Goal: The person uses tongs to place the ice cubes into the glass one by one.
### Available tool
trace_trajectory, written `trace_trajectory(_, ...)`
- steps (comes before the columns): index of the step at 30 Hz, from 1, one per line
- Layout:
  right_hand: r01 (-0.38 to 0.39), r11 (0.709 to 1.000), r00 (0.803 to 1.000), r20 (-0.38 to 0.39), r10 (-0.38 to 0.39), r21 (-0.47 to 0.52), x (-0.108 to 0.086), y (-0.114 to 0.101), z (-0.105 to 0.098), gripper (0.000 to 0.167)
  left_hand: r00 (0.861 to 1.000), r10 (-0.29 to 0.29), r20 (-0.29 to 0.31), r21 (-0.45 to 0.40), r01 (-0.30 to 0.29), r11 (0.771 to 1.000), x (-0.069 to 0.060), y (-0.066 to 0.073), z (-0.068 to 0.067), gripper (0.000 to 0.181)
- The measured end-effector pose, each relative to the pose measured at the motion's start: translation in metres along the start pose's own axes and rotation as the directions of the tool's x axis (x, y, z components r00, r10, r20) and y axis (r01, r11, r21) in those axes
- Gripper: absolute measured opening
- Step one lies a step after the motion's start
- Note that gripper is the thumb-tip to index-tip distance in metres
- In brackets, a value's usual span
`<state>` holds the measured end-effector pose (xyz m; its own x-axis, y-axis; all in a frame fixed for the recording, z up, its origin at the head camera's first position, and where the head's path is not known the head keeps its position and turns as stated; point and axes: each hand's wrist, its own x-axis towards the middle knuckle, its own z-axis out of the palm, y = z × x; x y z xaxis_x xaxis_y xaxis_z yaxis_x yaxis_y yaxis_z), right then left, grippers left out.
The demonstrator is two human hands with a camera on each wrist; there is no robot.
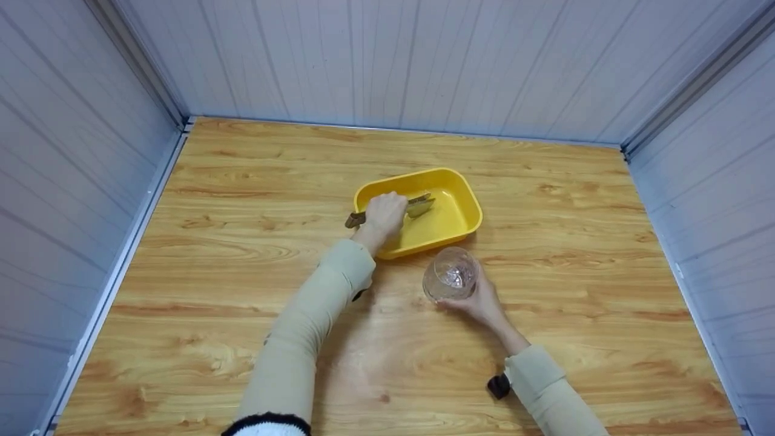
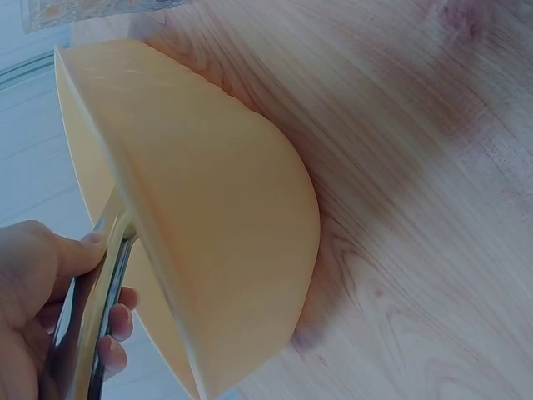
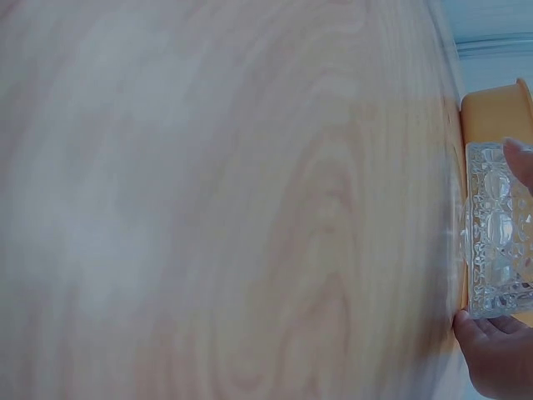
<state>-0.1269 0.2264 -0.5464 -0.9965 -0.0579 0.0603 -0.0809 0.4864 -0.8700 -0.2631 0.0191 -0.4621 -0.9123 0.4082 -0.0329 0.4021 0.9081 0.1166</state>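
My left hand grips gold-coloured metal tongs over the left part of a yellow plastic tub. The tongs' tips reach inside the tub's rim; their handle end sticks out left of the hand. In the left wrist view, thumb and fingers curl round both arms of the tongs. My right hand holds a clear, patterned glass just in front of the tub. The right wrist view shows thumb and fingers on either side of this glass. I cannot tell whether anything lies in it.
The tub stands on a wood-grain tabletop. White panel walls enclose the table at the back and on both sides. A small black object is at the right cuff.
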Motion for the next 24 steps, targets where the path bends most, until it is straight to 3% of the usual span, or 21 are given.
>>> trace_trajectory(7,0.008,0.999,1.0,-0.001,-0.008,-0.041,-0.001,0.0,0.0,0.102,0.998,0.015,-0.056,0.021,-0.014,1.0,0.0,0.0,0.003,0.022)
trace_trajectory(16,0.009,1.0,1.0,-0.002,-0.009,-0.004,-0.008,-0.039,-0.005,0.095,0.999,0.01,-0.036,0.013,-0.009,1.0,0.0,-0.003,0.002,0.023)
trace_trajectory(24,-0.016,1.0,1.0,0.007,0.016,-0.007,-0.008,-0.042,-0.007,0.097,0.999,-0.015,-0.046,-0.008,0.015,1.0,-0.001,-0.008,0.001,0.021)
